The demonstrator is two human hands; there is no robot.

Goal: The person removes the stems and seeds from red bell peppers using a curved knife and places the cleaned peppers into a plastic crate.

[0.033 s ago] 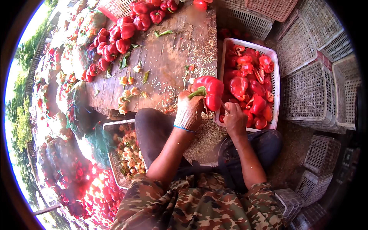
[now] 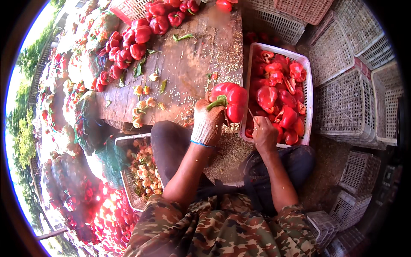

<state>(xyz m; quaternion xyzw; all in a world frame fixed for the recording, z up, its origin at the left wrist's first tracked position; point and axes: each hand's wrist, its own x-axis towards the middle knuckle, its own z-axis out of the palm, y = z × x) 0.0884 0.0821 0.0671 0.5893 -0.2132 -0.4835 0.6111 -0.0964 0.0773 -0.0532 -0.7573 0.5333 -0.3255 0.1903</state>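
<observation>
My left hand (image 2: 208, 122), in a whitish knitted glove with a blue cuff edge, is closed round a red bell pepper (image 2: 235, 97). The pepper lies on its side, its green stem (image 2: 217, 103) pointing left. My bare right hand (image 2: 265, 133) grips a small thin-bladed knife (image 2: 251, 113), its handle hidden in the fingers. The blade points up and left, a little apart from the pepper. Just beyond the knife stands a white plastic crate (image 2: 310, 92) holding cut red peppers (image 2: 266, 98).
Whole red peppers (image 2: 141, 34) are heaped on a wooden table (image 2: 188, 64) strewn with seeds, leaves and cut cores (image 2: 139, 113). A crate of cores (image 2: 145, 171) sits by my left knee. Netted pepper sacks (image 2: 85, 124) line the left; stacked crates (image 2: 344, 105) stand right.
My left hand and the pepper have shifted slightly left. My right hand has moved a little right and down, and a gap now shows between the knife blade and the pepper.
</observation>
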